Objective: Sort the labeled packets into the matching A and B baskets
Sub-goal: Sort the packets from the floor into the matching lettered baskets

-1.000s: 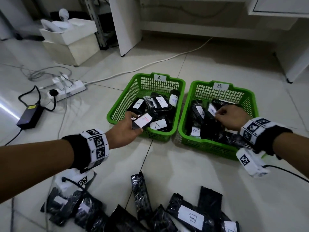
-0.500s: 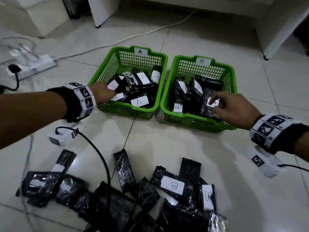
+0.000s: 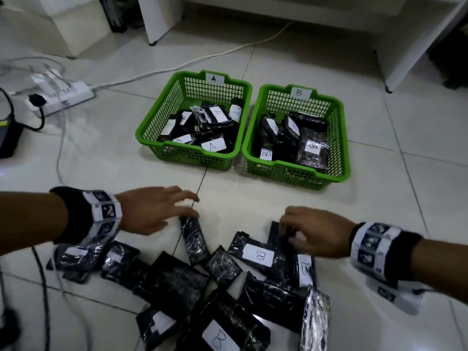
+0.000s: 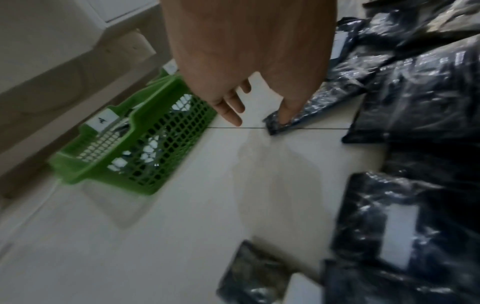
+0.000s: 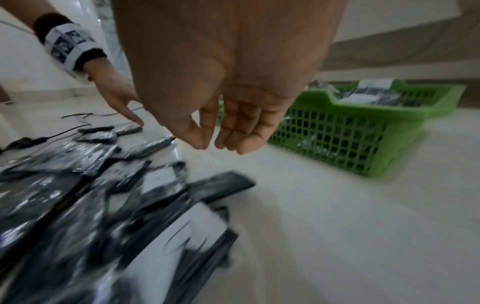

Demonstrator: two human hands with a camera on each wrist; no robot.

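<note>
Two green baskets stand side by side on the tiled floor, basket A [image 3: 188, 148] on the left and basket B [image 3: 291, 173] on the right, each holding several black packets with white labels. Nearer me lies a loose pile of black packets [image 3: 228, 287], one showing a B label [image 3: 258, 255]. My left hand [image 3: 188, 206] is spread, and its thumb touches the far end of a narrow packet [image 3: 193, 239]. In the left wrist view the left hand [image 4: 259, 115] holds nothing. My right hand [image 5: 214, 144] hovers with relaxed fingers, empty, over the pile's right side [image 3: 278, 231].
A white power strip [image 3: 63, 95] with plugs and a black adapter [image 3: 7, 140] lie at the far left. A black cable [image 3: 43, 287] runs along the floor under my left arm. White furniture legs [image 3: 395, 59] stand behind the baskets, and a white cable [image 3: 202, 58] crosses the floor.
Both hands have pulled back from the baskets to the pile on the floor. The packets they held stayed in baskets A and B. The head view has tilted down.
</note>
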